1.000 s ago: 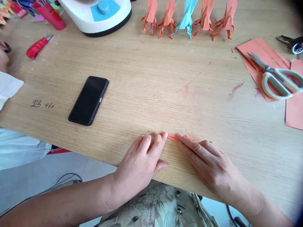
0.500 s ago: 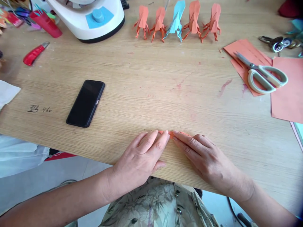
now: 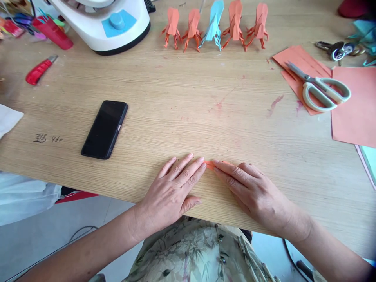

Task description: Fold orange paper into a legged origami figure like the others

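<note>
A small folded piece of orange paper [image 3: 209, 165] lies near the table's front edge, mostly hidden under my fingers. My left hand [image 3: 173, 190] rests flat with its fingers stretched and apart, fingertips at the left end of the paper. From the other side, my right hand [image 3: 257, 192] keeps its fingers close together and presses the paper down on the wood. Its thumb is hidden beneath the hand. An orange sliver shows along the upper side of the right index finger.
A black phone [image 3: 105, 130] lies to the left, a red cutter [image 3: 39, 71] beyond it. Several folded paper figures [image 3: 214, 25] stand at the back beside a white machine [image 3: 117, 33]. Scissors [image 3: 320, 88] rest on orange sheets [image 3: 355, 105] at the right.
My left fingers have spread apart and shifted slightly left, so more of the orange paper shows between the hands. My right hand has stayed on the paper. The view has shifted slightly.
</note>
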### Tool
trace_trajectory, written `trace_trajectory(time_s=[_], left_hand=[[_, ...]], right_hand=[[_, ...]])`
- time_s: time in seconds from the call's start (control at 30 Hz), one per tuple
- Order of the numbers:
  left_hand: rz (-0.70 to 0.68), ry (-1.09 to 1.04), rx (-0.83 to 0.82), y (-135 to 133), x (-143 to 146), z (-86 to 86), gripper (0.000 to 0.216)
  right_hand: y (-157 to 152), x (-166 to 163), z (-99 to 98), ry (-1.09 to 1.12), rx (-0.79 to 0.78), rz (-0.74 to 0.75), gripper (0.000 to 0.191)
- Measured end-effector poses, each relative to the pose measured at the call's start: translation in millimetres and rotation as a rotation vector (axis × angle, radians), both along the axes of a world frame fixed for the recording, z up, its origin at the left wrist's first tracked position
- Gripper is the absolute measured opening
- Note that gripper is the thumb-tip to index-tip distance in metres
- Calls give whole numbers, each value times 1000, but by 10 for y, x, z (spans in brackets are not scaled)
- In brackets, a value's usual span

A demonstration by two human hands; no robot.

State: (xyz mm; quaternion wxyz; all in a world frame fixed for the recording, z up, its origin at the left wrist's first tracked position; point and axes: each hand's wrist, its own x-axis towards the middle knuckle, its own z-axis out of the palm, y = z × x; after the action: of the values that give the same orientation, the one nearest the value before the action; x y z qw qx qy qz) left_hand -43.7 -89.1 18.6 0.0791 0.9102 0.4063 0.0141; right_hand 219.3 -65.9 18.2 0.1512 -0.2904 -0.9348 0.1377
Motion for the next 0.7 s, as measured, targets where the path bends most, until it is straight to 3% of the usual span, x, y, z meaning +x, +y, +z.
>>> trace_trajectory(time_s=[0.13,0.33,0.5,0.63,0.7], left_hand=[[17,24,27,-1,39,33,67],[-91,67,30,76,68,65,71],[-68,82,9,78,75,48,73],[-54,81,-27,52,55,25,71],[-49,77,-37,43,44,17,72]], right_hand=[[-4,2,5,-6,-9,3,47],[6,-16,3,-7,-15,7,48],[13,-28,-24,31,-38,-24,55],[20,35,-19,124,-143,-17,55],[10,97,-13,221,-218,-84,54]])
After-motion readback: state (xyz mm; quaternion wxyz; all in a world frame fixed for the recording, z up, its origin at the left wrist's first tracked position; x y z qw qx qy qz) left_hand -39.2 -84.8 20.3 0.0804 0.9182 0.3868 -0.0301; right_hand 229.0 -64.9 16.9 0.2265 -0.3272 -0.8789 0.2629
